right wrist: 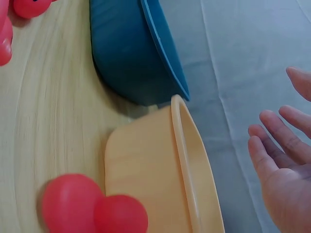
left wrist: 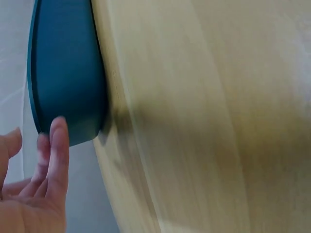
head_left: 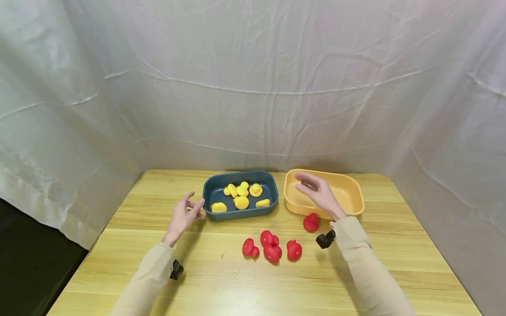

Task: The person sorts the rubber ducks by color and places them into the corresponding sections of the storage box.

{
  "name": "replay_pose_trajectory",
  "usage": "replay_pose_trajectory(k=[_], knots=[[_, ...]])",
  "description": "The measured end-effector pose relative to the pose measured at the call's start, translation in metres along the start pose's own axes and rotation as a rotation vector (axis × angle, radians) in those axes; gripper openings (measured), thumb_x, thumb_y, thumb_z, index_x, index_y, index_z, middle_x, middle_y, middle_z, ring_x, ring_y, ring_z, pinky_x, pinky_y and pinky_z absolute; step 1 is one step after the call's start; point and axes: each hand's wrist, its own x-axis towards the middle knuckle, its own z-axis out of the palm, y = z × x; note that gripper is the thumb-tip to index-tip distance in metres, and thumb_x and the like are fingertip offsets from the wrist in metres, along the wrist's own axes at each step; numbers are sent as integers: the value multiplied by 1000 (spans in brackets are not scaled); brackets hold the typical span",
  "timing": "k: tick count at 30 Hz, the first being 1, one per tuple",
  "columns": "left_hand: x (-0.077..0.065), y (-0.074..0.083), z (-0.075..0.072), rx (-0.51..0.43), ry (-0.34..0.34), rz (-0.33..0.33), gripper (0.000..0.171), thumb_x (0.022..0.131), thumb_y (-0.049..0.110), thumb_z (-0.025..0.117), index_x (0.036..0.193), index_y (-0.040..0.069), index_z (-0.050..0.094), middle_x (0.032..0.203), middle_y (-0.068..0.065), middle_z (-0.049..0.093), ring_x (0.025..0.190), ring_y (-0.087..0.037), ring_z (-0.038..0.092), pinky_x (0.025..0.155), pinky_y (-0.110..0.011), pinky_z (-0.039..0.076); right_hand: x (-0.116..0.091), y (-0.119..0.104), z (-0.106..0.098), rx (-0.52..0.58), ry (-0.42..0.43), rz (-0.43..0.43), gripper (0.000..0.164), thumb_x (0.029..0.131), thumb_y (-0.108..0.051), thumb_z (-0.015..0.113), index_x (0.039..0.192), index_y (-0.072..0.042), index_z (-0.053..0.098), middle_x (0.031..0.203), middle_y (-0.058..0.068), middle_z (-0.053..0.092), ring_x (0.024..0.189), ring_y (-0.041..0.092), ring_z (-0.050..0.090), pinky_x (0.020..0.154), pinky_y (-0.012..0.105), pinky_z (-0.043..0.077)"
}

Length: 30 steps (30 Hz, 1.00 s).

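My left hand [head_left: 186,216] is at the left end of a dark blue bin [head_left: 237,215], fingers loosely extended and holding nothing. In the left wrist view its fingertips overlap the bin's end; whether they touch it I cannot tell. Several yellow rubber ducks [head_left: 255,190] lie inside that bin, some tipped over. Above the left part of a light orange bin [head_left: 352,193] hovers my right hand [head_left: 319,193], empty with relaxed fingers. The hand hides part of that bin's floor. One red rubber duck [head_left: 311,222] sits on the table right before the orange bin's front wall.
More red ducks [head_left: 272,253] lie in a loose group on the wooden table [head_left: 221,281], in front of the gap between the bins. Pale cloth [head_left: 253,109] hangs behind the table and at both sides. A dark area [head_left: 31,259] lies beyond the left edge.
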Motion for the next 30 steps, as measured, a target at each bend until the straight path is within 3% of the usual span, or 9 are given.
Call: replay_pose_trajectory(k=[4, 8, 11, 16, 20, 24, 30], knots=[[-3, 1, 3, 47, 101, 20, 66, 101, 31, 62, 150, -6, 38, 97, -26, 71, 77, -39, 75, 63, -24, 61, -6, 5, -10, 15, 28, 9, 52, 99, -16, 65, 145, 4, 49, 148, 27, 50, 141, 39, 44, 100, 3, 45], [-6, 5, 7, 62, 189, 60, 63, 100, 30, 65, 148, -4, 42, 92, -20, 70, 77, -38, 74, 57, -13, 52, -14, 9, -19, 40, 72, 11, 53, 99, -17, 65, 145, 5, 48, 148, 28, 49, 138, 33, 49, 99, 4, 47], [-8, 10, 9, 79, 234, 100, 60, 99, 29, 66, 146, -2, 46, 90, -17, 70, 74, -33, 74, 59, -10, 50, -20, 13, -25, 43, 115, 8, 53, 99, -17, 65, 145, 5, 48, 146, 26, 52, 132, 19, 54, 100, 5, 48], [-12, 18, 16, 70, 294, 174, 56, 97, 26, 69, 143, -2, 51, 86, -14, 71, 69, -16, 70, 64, -8, 51, -30, 21, -36, 86, 184, -38, 52, 99, -12, 65, 142, 11, 48, 134, 7, 65, 121, 5, 59, 98, 6, 49], [-17, 24, 21, 18, 300, 244, 55, 95, 21, 72, 141, -3, 53, 84, -14, 71, 71, -7, 66, 68, -6, 52, -37, 26, -45, 179, 232, -88, 49, 97, -6, 65, 138, 14, 49, 123, -8, 69, 116, 4, 63, 97, 8, 52], [-23, 28, 27, -41, 281, 323, 54, 92, 15, 75, 139, -3, 55, 82, -12, 70, 74, -3, 64, 73, -5, 53, -44, 30, -54, 260, 275, -129, 45, 96, 1, 64, 136, 17, 50, 117, -11, 72, 112, 4, 66, 96, 10, 53], [-29, 31, 36, -161, 161, 470, 55, 86, 0, 77, 137, -1, 57, 90, -13, 71, 84, -2, 65, 83, -10, 56, -55, 31, -69, 365, 351, -124, 43, 95, 6, 63, 134, 17, 50, 113, -11, 74, 106, 3, 70, 94, 12, 55]])
